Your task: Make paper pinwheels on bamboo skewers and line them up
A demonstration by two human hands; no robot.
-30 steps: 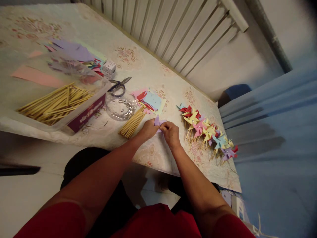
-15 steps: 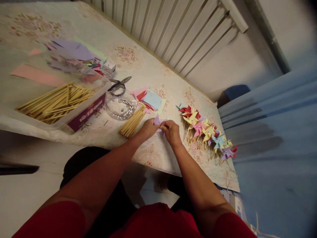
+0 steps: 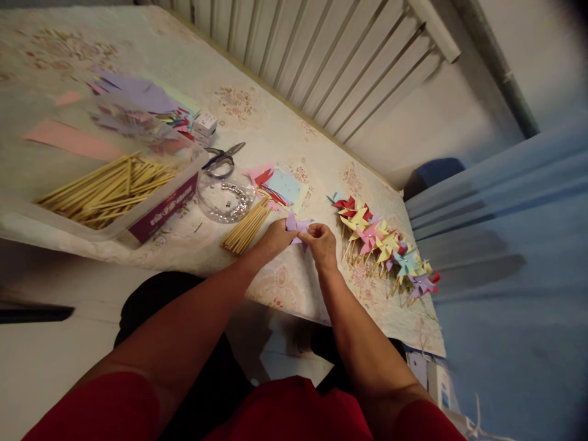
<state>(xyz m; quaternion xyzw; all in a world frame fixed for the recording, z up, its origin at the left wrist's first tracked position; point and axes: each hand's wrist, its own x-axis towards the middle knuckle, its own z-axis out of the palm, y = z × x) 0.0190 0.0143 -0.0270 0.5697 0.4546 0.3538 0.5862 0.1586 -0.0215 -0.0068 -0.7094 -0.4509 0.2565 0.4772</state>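
Observation:
A purple paper pinwheel [image 3: 292,222] with folded points is between my hands above the near part of the table. My left hand [image 3: 276,237] pinches its left side. With thumb and forefinger, my right hand [image 3: 322,242] grips it near the middle; whether a pin is in those fingers cannot be made out. Just left of my left hand lies a bundle of wooden sticks [image 3: 245,226]. Beyond the hands is a stack of coloured paper squares [image 3: 282,185]. Several finished pinwheels [image 3: 386,245] on sticks lie in a row to the right.
A round clear dish [image 3: 225,199] holds small shiny pieces. Scissors [image 3: 223,160] lie behind it, near a small white box [image 3: 204,124]. At left stands a plastic bin [image 3: 163,211] of sticks, with paper sheets [image 3: 135,93] beyond. A blue curtain [image 3: 505,245] hangs at the right.
My right fingers have shifted slightly and their grip on the paper has altered, so more of the purple pinwheel's points show. My left hand has stayed nearly in place.

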